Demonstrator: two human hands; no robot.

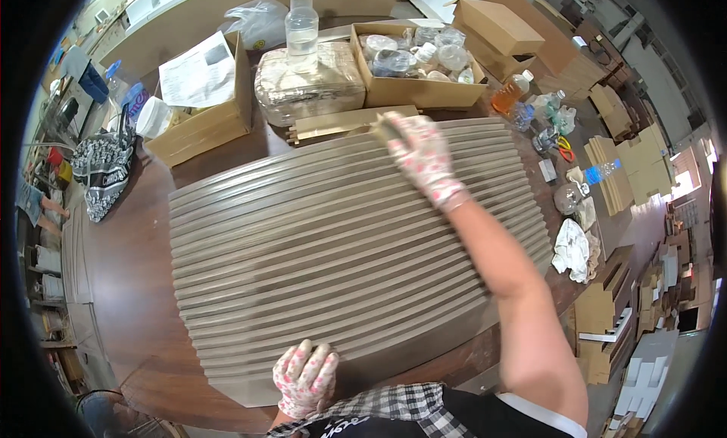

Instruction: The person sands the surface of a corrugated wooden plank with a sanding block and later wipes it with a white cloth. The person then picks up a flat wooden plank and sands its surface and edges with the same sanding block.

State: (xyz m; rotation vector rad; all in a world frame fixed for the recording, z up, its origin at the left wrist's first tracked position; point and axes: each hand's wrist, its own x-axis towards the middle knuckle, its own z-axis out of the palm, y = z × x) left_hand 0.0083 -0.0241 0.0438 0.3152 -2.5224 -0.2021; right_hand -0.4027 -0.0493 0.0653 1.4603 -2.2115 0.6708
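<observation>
- I have the ridged panel [326,249] flat on the counter [129,279]; weak bracing from the left hand [305,377], loosely open at its near edge, could let it slide.
- Right hand [415,146] grips a tan pad [381,129]; overreach could knock the strips [333,126].

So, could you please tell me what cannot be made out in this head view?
All in the head view:
Small tan pad: full shape, hidden by the right hand.
Left hand: palm, hidden by its own back; any grip on the ribbed panel is unclear.
Left carton: most contents, covered by the paper sheet.
Far-left co-worker: cut off by the dark lens rim.
</observation>
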